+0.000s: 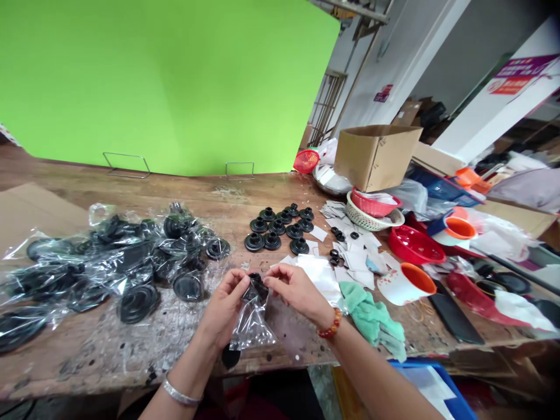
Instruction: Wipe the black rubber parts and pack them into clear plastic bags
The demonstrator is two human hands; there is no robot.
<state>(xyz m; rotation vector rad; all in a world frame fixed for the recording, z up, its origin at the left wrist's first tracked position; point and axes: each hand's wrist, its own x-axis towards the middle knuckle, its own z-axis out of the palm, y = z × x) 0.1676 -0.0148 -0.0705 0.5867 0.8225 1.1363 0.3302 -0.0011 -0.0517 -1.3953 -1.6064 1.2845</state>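
Note:
Near the table's front edge, a clear plastic bag (254,331) hangs between my hands with a small black part (256,286) at its top. My left hand (230,300) pinches the left side of the bag and part, thumb against fingers. My right hand (297,286) has its fingertips closed on the right side of the same bundle. Whether the part is wholly inside the bag I cannot tell. Just beyond my hands, several black round stepped discs with raised hubs (272,240) stand in a group. To the left lies a heap of similar black parts in clear bags (135,262).
White paper slips (356,259) and small black rings (335,256) lie at the right. Beyond are a green cloth (371,315), an orange-lined white cup (405,284), a red basin (415,245), baskets (374,216) and a cardboard box (376,157). A green board (166,87) rises behind.

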